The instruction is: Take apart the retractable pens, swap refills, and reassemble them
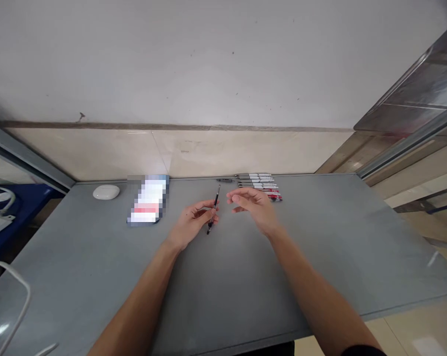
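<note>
- Left hand: closed on a slim black pen, which is gripped between thumb and fingers.
- Pen position: held over the middle of the grey table, tilted, its upper end pointing toward the wall and slightly right, its lower end projecting below the fingers.
- Right hand: half-open, fingers loosely bent, thumb toward the fingertips; it stands just right of the held pen, apart from it.
- Row of pens: laid side by side near the back edge, just beyond the right hand, which partly covers them. White barrels lie at the far side, red-marked ones at the near side. Contact between hand and row cannot be determined.
- Small dark piece: lies at the back edge, left of the row; too small to identify.
- Left part of table: a pixelated device with a bright face; left of it, a white rounded case.
- Near left corner: white cable.
</note>
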A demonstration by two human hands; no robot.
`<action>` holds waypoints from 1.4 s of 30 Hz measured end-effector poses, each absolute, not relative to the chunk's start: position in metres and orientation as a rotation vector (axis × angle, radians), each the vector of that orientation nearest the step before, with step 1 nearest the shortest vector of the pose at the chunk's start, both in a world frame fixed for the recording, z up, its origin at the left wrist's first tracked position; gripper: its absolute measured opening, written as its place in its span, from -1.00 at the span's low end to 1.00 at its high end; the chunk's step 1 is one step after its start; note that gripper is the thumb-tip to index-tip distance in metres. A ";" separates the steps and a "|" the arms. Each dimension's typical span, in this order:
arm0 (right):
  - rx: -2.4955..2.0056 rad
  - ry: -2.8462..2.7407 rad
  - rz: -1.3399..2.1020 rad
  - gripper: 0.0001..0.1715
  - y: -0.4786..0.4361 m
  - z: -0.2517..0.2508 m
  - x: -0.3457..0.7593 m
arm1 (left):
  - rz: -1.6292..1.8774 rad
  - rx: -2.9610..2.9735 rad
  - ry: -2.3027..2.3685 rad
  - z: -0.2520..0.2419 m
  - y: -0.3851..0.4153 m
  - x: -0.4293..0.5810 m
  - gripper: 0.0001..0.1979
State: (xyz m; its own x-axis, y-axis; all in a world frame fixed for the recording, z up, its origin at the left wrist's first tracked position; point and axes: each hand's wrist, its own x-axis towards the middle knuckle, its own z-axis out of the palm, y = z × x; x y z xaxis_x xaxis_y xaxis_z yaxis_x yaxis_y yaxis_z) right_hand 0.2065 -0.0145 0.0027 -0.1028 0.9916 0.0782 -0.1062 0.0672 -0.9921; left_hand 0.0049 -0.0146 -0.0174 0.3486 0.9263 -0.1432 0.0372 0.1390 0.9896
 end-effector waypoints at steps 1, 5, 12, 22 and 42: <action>-1.027 -1.211 1.285 -0.80 -0.016 -0.002 0.205 | 0.834 1.299 1.031 -0.017 -0.015 0.006 -0.58; -1.031 -1.133 1.277 -0.78 -0.018 -0.015 0.200 | 0.817 1.431 1.075 -0.016 -0.018 0.009 -0.62; -1.070 -1.001 1.193 -0.79 -0.020 -0.016 0.199 | 0.820 1.453 1.082 -0.011 -0.022 0.015 -0.66; -0.995 -0.974 1.180 -0.80 -0.023 -0.023 0.197 | 0.793 1.372 1.087 -0.016 -0.023 0.018 -0.70; -0.880 -0.710 1.146 -0.79 -0.013 -0.031 0.205 | 0.728 1.391 1.010 -0.015 -0.023 0.021 -0.68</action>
State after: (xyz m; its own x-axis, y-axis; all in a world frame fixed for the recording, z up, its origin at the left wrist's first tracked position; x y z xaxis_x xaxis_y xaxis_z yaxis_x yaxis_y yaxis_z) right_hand 0.2048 -0.0135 -0.0313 0.2716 0.9617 0.0364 -0.4604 0.1631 -0.8726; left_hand 0.0205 -0.0234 -0.0154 0.4258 0.8936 -0.1423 0.1480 0.0863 0.9852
